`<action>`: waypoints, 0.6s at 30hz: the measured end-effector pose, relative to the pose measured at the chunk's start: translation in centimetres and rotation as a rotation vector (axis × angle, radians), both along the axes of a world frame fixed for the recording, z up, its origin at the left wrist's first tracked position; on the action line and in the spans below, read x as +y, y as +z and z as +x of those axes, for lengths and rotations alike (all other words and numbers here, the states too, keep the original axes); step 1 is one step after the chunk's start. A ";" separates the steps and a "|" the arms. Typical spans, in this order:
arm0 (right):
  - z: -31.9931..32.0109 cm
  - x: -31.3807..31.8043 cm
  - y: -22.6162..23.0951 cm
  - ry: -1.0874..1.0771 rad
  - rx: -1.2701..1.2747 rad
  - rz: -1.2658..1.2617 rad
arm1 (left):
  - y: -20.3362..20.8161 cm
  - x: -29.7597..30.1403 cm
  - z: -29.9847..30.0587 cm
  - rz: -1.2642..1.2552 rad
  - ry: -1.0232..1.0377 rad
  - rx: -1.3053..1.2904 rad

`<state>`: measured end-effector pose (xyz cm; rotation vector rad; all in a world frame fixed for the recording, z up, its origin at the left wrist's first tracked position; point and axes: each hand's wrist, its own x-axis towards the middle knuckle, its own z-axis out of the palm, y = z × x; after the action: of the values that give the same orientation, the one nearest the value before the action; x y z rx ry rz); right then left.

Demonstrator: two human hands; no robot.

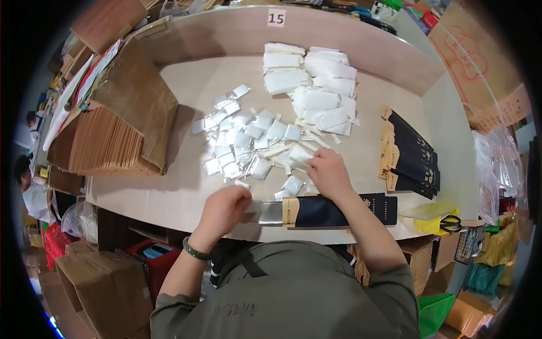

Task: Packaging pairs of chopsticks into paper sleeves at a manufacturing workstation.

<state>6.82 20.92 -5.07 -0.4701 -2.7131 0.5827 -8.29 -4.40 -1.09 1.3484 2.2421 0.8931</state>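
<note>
A pale counter [186,186] is ringed by cardboard boxes [96,282]; a dark pouch [327,210] is pinched in the left hand [223,210], white sachets [248,141] touched by the right hand [328,172], grip loose.

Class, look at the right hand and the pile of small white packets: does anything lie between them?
Nothing visible does. The right hand already rests on the near edge of the white packets, above the dark pouch that the left hand holds at its silver end.

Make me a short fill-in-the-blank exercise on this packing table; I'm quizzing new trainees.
1. The left hand holds the silver end of a long ____ pouch.
2. The right hand reaches into the small ____ sachets.
3. Yellow-handled ____ lie at the table's right edge.
4. Brown paper bags are stacked on the person's ____ side.

Missing: black; white; scissors; left
</note>
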 end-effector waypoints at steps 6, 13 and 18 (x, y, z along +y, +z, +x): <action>-1.3 -4.9 4.5 0.138 0.161 -0.416 | -0.3 -2.5 1.5 0.139 0.146 0.318; -0.8 -12.0 1.4 0.389 0.014 -0.104 | 6.5 -9.5 -19.2 0.141 0.726 0.833; -1.3 -12.8 1.2 0.297 -0.054 -0.202 | 4.8 -13.4 -27.3 -0.293 0.619 0.520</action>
<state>5.53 8.15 -3.90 -0.1299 -2.8097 0.9401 -35.63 -17.81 3.70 0.8154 3.1327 0.3606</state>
